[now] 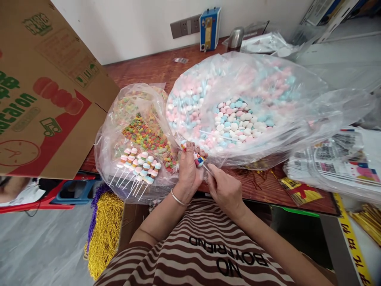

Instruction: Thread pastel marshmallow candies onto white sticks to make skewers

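Observation:
My left hand (188, 171), with a bangle at the wrist, is wrapped round a candy skewer in a printed clear wrapper (199, 159). The wrapper's top sticks out past the thumb. My right hand (226, 191) pinches the lower end, where the white stick and the wrapper's mouth meet; exactly what the fingertips grip is partly hidden. Left of my hands, several finished marshmallow skewers (143, 169) lie on a bag of colourful cereal rings (145, 131). Beyond my hands spreads a big clear bag of pastel marshmallows (238, 123), with a loose white stick on it.
A large cardboard box (47, 95) stands at the left. Printed wrappers (336, 159) are stacked at the right beside a pack of gold twist ties (300, 190). At the back are a blue device (210, 29) and a metal cup (235, 38). Gold ties (104, 234) hang at lower left.

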Demonstrator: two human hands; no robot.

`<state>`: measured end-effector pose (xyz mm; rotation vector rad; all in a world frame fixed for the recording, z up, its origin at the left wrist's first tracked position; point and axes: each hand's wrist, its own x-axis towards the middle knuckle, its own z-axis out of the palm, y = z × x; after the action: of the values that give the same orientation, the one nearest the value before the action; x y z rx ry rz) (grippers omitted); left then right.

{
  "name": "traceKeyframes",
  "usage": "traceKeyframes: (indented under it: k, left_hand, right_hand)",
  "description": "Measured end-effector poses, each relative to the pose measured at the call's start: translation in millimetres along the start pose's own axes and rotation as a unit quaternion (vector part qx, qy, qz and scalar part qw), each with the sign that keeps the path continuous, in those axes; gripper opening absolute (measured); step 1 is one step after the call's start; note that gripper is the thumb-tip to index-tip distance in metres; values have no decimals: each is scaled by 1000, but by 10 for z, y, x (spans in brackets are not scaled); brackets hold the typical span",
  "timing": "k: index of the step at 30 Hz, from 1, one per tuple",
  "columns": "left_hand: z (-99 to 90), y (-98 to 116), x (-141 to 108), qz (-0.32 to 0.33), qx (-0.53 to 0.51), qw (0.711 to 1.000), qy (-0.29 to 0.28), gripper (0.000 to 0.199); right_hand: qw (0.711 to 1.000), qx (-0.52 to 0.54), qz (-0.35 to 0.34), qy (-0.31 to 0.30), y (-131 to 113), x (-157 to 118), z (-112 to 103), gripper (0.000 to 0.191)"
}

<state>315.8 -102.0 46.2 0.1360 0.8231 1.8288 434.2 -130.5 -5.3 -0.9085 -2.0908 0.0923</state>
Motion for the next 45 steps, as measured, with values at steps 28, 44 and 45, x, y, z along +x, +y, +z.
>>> traceKeyframes:
  k: [28,44,45]
  left_hand:
    - [-238,-174,-392,-63,230,965,-106,45]
    - [-336,1,-157,-33,302,943,-138,40]
    - [-312,3,-182,-42,288,946,-143,40]
  right_hand:
    - [837,433,334,17,-123,31,45,28]
    - [976,160,144,42,145,230,-121,20]
    - [978,159,127,42,157,252,-119,22]
